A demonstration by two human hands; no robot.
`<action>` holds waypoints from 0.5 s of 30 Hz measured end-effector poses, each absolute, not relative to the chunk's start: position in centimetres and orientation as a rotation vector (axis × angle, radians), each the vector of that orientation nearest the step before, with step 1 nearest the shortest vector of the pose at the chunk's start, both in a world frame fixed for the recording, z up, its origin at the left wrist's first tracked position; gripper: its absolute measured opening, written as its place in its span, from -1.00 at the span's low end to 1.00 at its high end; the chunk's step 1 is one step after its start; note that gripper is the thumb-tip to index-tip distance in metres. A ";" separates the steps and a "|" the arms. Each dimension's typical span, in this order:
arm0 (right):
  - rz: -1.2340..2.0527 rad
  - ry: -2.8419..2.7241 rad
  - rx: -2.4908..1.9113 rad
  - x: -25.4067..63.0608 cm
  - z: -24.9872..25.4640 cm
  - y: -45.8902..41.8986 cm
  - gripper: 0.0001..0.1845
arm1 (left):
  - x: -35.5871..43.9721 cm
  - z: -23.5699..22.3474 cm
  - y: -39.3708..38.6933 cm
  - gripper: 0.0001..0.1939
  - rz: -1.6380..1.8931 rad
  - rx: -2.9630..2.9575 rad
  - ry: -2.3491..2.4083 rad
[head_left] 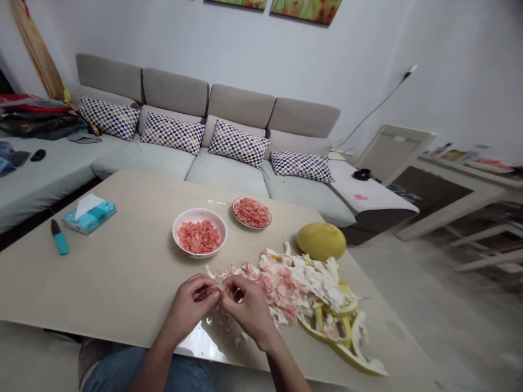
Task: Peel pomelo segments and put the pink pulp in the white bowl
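My left hand and my right hand meet over the near edge of the table, fingertips pinched together. Between them is a pomelo segment, reddish and mostly hidden by the left fingers. Pale membrane shows where the fingertips meet. Just beyond the hands stands a white bowl holding pink pomelo pulp. To my right spreads a heap of peeled membrane with thick yellow-green rind. A whole yellow pomelo rests behind the heap.
A dark-rimmed plate of pink pulp sits farther back. At the left lie a teal-handled knife and a tissue pack. Beyond the cream table stands a grey sofa with patterned cushions.
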State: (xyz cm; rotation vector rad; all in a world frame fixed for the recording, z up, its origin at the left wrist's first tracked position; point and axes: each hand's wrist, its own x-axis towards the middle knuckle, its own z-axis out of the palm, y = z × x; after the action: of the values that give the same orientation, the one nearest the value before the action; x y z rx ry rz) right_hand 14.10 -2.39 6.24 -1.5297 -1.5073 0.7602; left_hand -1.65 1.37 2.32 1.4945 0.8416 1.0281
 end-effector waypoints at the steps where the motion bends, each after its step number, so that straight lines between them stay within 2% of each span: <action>1: 0.749 -1.468 -1.530 13.9 6.0 -2.3 -0.94 | -1.5 2.4 1.3 -0.90 1.048 1.518 0.850; 9: 0.912 -0.985 -1.435 12.3 3.6 -1.5 -0.87 | -0.6 2.0 1.4 -0.93 1.246 1.538 0.896; 15: 0.881 -0.898 -1.422 11.8 3.0 -0.4 -0.88 | -0.4 0.8 2.1 -0.90 1.301 1.313 0.918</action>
State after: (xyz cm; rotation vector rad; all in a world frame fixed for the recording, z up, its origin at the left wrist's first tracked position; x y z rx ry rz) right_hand 11.83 -0.45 3.03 -1.4225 -0.8981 0.8813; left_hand -0.36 2.07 0.79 1.3131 0.9177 1.3014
